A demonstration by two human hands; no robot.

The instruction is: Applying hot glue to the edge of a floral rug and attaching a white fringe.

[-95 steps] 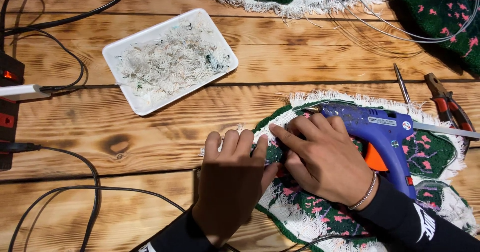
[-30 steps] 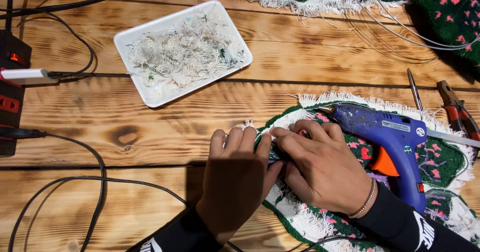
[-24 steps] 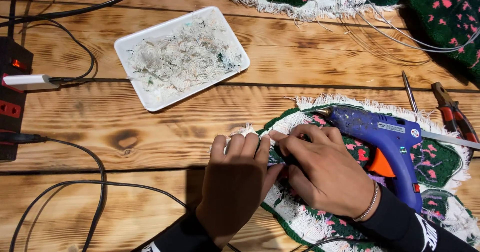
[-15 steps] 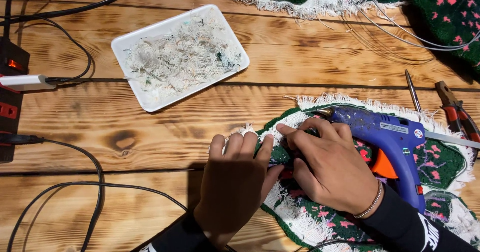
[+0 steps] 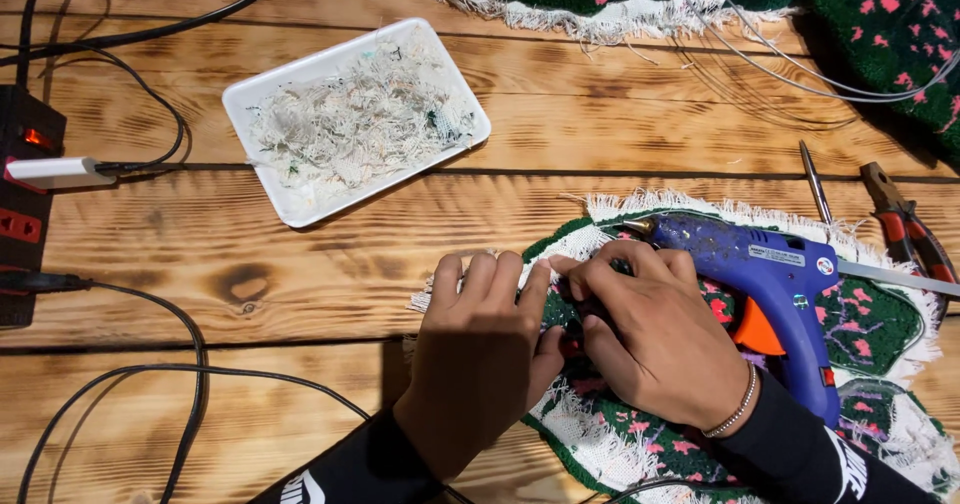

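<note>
Wooden planks [image 5: 640, 134] form the work surface, with a white tray [image 5: 262, 94] of thread scraps lying well off to the upper left. Near the bottom edge lies a green tufted piece [image 5: 870, 319] with pink marks and a white fringe. Left hand [image 5: 480, 349] presses flat on its fringed edge, fingers extended, gripping nothing. Right hand [image 5: 655, 339] pinches the fabric beside it, fingertips curled together. Blue glue gun [image 5: 770, 284] rests on the piece just beside that hand, ungripped.

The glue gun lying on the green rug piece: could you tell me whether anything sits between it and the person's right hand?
Nothing visible does. The glue gun lies right beside the right hand on the rug piece, its body against the back of the hand.
</note>
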